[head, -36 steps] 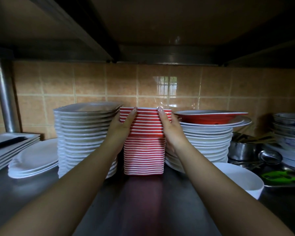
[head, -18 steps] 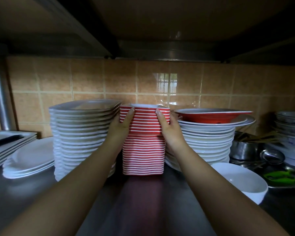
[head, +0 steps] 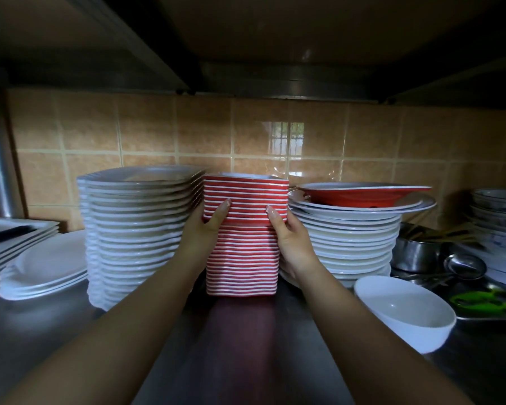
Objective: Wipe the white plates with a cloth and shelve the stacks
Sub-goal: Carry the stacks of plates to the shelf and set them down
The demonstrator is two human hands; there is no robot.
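Both hands grasp the red dish stack (head: 241, 238) from opposite sides. Left hand (head: 200, 232): thumb across the front face, remaining fingers hidden behind the left side. Right hand (head: 288, 241): thumb across the front face, remaining fingers wrapped round the right side. The stack of red, white-rimmed dishes stands upright on the steel shelf (head: 246, 346), between two stacks of white plates. The taller white plate stack (head: 138, 229) stands just beside it on the left; the right white plate stack (head: 351, 241) carries a red plate (head: 362, 194) on top. A white bowl (head: 403, 311) sits near the right forearm. Flat white plates (head: 44, 267) lie at far left. Metal pots and green scissors (head: 488, 301) lie at far right.
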